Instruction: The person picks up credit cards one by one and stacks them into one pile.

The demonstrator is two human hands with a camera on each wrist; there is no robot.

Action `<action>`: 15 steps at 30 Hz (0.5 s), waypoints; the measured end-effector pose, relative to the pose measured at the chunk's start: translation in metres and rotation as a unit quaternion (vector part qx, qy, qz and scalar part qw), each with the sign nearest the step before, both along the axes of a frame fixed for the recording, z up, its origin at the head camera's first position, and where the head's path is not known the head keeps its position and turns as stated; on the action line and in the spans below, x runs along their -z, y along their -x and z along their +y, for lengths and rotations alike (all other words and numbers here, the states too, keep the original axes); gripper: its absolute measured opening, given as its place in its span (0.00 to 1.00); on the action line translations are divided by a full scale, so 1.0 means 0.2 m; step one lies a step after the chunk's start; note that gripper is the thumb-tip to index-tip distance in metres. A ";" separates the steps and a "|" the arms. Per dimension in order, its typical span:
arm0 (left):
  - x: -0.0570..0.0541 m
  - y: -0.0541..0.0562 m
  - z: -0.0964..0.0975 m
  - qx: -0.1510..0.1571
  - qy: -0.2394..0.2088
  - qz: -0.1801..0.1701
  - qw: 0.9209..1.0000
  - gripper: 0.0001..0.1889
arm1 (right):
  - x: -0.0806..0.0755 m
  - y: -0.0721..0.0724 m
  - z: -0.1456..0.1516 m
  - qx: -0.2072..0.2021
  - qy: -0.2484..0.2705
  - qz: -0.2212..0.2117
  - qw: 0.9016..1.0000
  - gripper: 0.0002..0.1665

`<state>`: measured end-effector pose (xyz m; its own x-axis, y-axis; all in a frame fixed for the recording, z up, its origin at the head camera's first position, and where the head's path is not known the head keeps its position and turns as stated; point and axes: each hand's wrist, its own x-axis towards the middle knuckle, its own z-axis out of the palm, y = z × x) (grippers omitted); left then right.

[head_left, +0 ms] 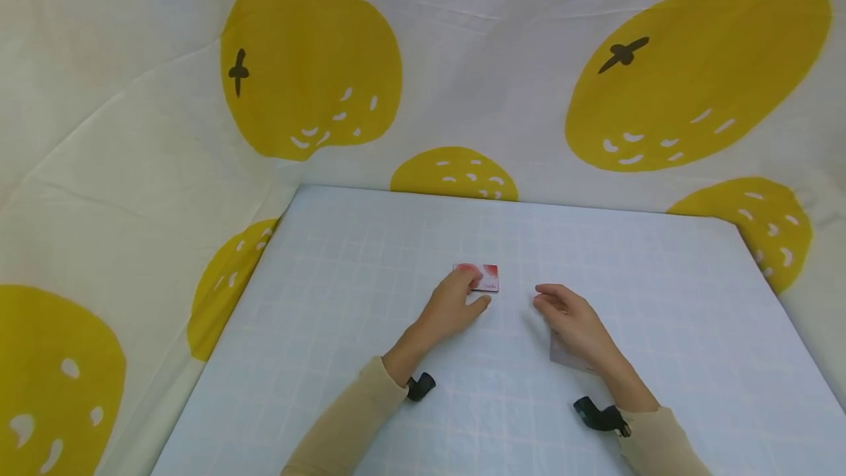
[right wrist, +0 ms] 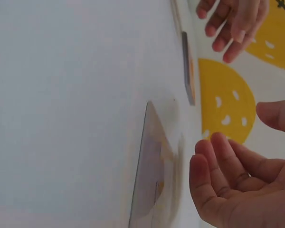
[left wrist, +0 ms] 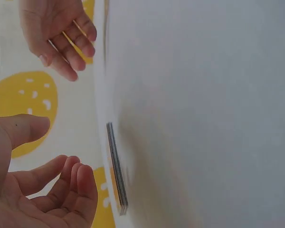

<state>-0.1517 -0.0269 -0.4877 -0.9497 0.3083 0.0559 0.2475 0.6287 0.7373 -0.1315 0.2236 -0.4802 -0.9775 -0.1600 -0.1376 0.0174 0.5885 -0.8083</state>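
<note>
Just above a small square stack of red-and-white cards, my left hand hovers with its thumb apart from its loosely bent fingers. Seen edge-on in the left wrist view, the stack shows several thin layers and lies flat on the table, beside that hand. To the right, my right hand is held over a thin, see-through flat piece and partly covers it from above. In the right wrist view this clear piece lies beside the hand's relaxed fingers. Neither hand holds anything.
A white table with a faint grid spreads under both hands. Behind it and at its left hangs a white cloth printed with large yellow fruit. A small black wrist camera sits at the right sleeve, another at the left.
</note>
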 end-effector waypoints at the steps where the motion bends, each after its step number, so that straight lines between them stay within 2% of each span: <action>1: 0.00 -0.01 0.02 0.007 0.000 0.001 1.000 0.21 | 0.00 -0.02 0.02 0.001 -0.004 0.004 1.000 0.30; 7: 0.00 -0.06 0.12 0.039 -0.004 -0.010 0.999 0.23 | 0.01 -0.11 0.15 -0.003 -0.020 0.019 1.000 0.29; 15: 0.01 -0.08 0.27 0.091 0.055 0.004 0.994 0.22 | 0.01 -0.18 0.31 -0.011 -0.027 0.035 0.999 0.27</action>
